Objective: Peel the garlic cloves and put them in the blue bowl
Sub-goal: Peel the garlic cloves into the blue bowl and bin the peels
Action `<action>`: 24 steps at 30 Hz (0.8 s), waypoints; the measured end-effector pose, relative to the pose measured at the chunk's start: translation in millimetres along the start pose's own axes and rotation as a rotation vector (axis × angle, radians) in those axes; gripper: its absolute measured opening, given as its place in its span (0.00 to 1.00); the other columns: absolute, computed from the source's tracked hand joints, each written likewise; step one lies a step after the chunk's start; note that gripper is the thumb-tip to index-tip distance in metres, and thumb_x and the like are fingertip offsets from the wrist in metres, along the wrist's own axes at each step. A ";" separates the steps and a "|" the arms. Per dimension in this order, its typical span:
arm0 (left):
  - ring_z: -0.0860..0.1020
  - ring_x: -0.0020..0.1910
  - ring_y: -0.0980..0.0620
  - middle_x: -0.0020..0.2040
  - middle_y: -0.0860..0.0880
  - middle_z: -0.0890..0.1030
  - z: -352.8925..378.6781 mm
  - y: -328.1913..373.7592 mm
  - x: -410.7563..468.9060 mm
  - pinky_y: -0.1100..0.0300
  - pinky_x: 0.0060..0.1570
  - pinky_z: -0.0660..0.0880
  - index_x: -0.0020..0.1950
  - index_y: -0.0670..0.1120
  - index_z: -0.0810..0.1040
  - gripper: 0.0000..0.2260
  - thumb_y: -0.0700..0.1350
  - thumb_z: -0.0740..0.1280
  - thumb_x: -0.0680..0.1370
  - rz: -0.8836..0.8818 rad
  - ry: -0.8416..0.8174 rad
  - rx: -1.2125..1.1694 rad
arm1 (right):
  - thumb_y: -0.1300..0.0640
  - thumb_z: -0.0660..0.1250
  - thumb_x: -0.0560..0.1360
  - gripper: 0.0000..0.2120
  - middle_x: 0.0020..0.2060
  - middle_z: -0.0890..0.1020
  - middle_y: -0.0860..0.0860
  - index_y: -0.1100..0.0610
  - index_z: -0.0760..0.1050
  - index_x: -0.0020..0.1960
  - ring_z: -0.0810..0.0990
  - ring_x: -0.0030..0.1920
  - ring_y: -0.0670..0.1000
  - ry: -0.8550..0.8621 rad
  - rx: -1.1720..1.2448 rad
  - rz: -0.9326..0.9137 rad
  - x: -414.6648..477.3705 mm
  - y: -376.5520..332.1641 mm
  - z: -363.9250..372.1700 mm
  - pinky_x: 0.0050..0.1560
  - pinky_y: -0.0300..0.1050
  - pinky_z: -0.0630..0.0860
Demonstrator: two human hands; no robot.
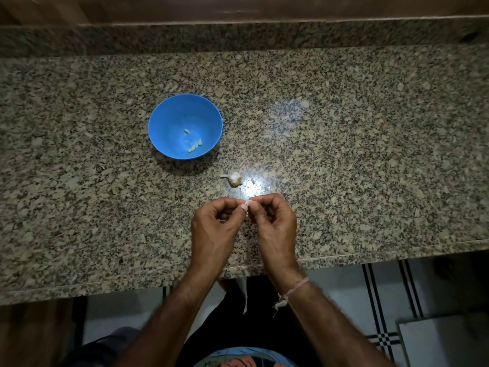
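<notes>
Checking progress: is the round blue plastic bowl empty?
No, a few pale peeled garlic cloves lie inside the round blue plastic bowl.

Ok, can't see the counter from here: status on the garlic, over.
Left hand and right hand both pinching one clove. Three peeled cloves in blue bowl. Bulb on counter between hands and bowl.

A speckled granite counter (344, 154) is filling the frame's middle, a wooden wall (238, 6) is running along the top, and striped white floor tiles (391, 292) are showing at lower right beside 1 pale slab (444, 343)
</notes>
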State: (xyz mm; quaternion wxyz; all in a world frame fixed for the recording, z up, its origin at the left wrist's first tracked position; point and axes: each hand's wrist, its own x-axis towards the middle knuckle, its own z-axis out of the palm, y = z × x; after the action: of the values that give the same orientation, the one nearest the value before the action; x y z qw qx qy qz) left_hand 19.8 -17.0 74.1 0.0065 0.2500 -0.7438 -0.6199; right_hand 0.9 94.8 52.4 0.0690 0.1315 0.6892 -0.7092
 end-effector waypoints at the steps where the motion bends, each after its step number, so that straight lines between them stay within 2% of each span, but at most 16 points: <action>1: 0.81 0.38 0.63 0.41 0.55 0.87 0.6 0.0 -0.6 0.69 0.40 0.76 0.49 0.47 0.87 0.01 0.42 0.75 0.79 0.003 0.015 0.006 | 0.62 0.72 0.80 0.03 0.46 0.85 0.50 0.55 0.81 0.49 0.85 0.50 0.53 -0.011 -0.006 -0.008 0.3 -0.1 -1.1 0.52 0.48 0.84; 4: 0.82 0.39 0.59 0.40 0.54 0.87 1.8 -1.0 -0.5 0.68 0.41 0.78 0.48 0.48 0.87 0.02 0.43 0.74 0.79 -0.006 0.044 0.015 | 0.62 0.73 0.79 0.02 0.46 0.86 0.52 0.57 0.82 0.51 0.86 0.49 0.54 -0.055 -0.019 -0.029 1.2 -0.6 -5.7 0.52 0.51 0.85; 8: 0.81 0.36 0.62 0.39 0.55 0.86 5.0 -2.6 0.6 0.69 0.38 0.76 0.46 0.48 0.86 0.01 0.44 0.75 0.78 -0.024 0.054 0.032 | 0.61 0.73 0.79 0.01 0.46 0.86 0.53 0.56 0.83 0.51 0.86 0.50 0.55 -0.079 -0.069 -0.018 4.9 3.9 -9.6 0.54 0.57 0.85; 11: 0.81 0.36 0.61 0.38 0.53 0.86 7.3 -5.2 2.2 0.69 0.36 0.76 0.46 0.47 0.86 0.02 0.45 0.75 0.78 -0.036 0.048 0.058 | 0.61 0.72 0.81 0.03 0.47 0.87 0.52 0.54 0.83 0.51 0.87 0.51 0.53 -0.087 -0.077 0.045 6.9 10.2 -8.7 0.57 0.57 0.84; 15: 0.82 0.38 0.54 0.38 0.51 0.85 10.6 -11.6 5.9 0.63 0.37 0.79 0.45 0.48 0.85 0.03 0.46 0.75 0.78 -0.064 0.034 0.083 | 0.64 0.68 0.82 0.04 0.49 0.86 0.55 0.58 0.82 0.52 0.85 0.54 0.53 -0.098 0.103 0.190 6.8 12.1 -5.3 0.58 0.48 0.83; 17: 0.81 0.36 0.55 0.38 0.50 0.85 13.2 -13.7 7.7 0.60 0.37 0.80 0.44 0.48 0.85 0.03 0.46 0.75 0.77 -0.094 0.038 0.074 | 0.65 0.67 0.82 0.04 0.48 0.85 0.56 0.59 0.81 0.52 0.84 0.52 0.53 -0.100 0.204 0.268 7.5 13.2 -4.3 0.56 0.45 0.82; 21: 0.81 0.34 0.58 0.37 0.48 0.86 20.2 -13.1 8.2 0.62 0.38 0.80 0.44 0.45 0.86 0.04 0.43 0.74 0.78 -0.170 0.034 0.005 | 0.64 0.66 0.83 0.05 0.54 0.84 0.64 0.61 0.81 0.55 0.80 0.56 0.60 -0.094 0.392 0.442 12.6 22.4 -4.7 0.61 0.53 0.79; 24: 0.83 0.37 0.51 0.38 0.45 0.86 25.1 -15.4 8.6 0.53 0.42 0.83 0.44 0.45 0.86 0.04 0.43 0.74 0.78 -0.227 0.016 -0.051 | 0.65 0.66 0.83 0.05 0.52 0.83 0.63 0.62 0.81 0.54 0.77 0.56 0.61 -0.079 0.469 0.523 14.0 25.8 -6.1 0.55 0.47 0.79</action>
State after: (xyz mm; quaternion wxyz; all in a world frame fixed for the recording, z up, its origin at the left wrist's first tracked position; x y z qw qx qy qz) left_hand 9.9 1.1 51.5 -0.0513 0.3373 -0.6948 -0.6331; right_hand -4.7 101.0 23.7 0.2426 0.2884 0.4473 -0.8111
